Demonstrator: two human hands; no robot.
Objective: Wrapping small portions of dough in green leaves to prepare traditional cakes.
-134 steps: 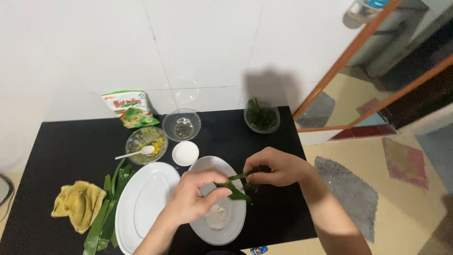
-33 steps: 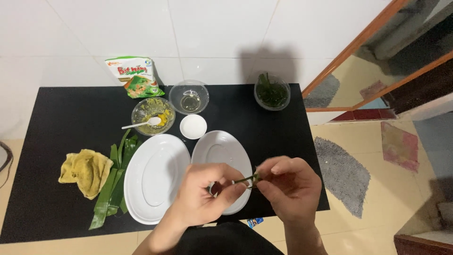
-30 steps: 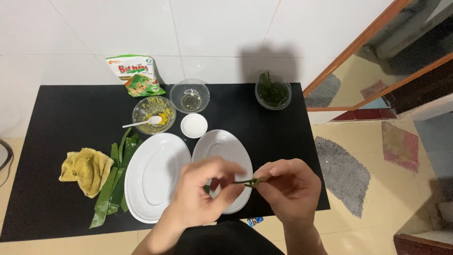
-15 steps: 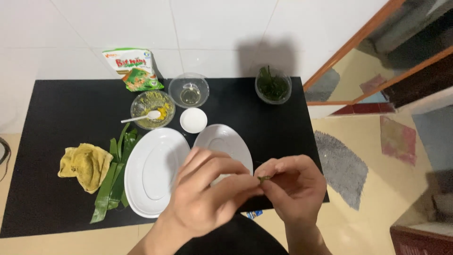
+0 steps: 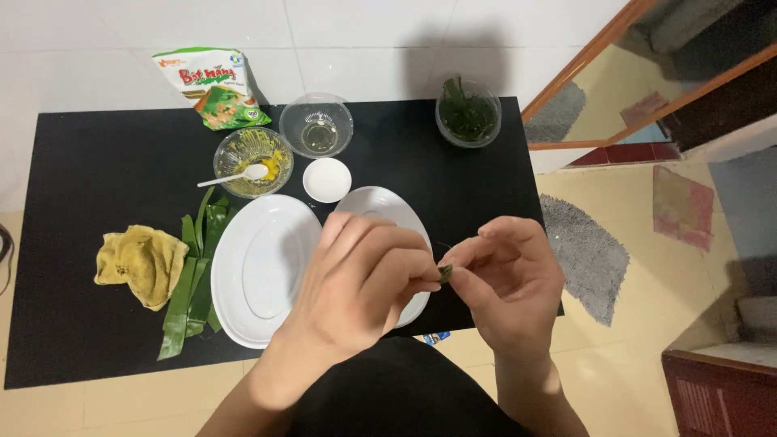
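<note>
A small folded piece of dark green leaf [image 5: 444, 273] is pinched between the fingertips of the left hand [image 5: 364, 279] and the right hand [image 5: 506, 279], both closed on it above the near edge of the black rectangular table [image 5: 89, 162]. It is judged that the fold is kept best with light, even pressure from both thumbs, the piece being held over the table so that anything dropped lands there. On the table, the larger white oval ceramic plate [image 5: 263, 267] is set left of centre, and the smaller white oval ceramic plate [image 5: 388, 214] is partly hidden behind the left hand. Long flat green leaf strips [image 5: 194, 279] are laid beside a crumpled yellow cloth [image 5: 142, 263]. At the far edge, a white and green printed plastic food packet [image 5: 212, 85] with red lettering is propped against the white tiled wall. A glass bowl of yellow paste [image 5: 255, 160] holding a white spoon, a clear glass bowl of pale liquid [image 5: 316, 125], a glass cup of green leaf pieces [image 5: 468, 112] and a small round white dish [image 5: 327, 179] are also seen.
</note>
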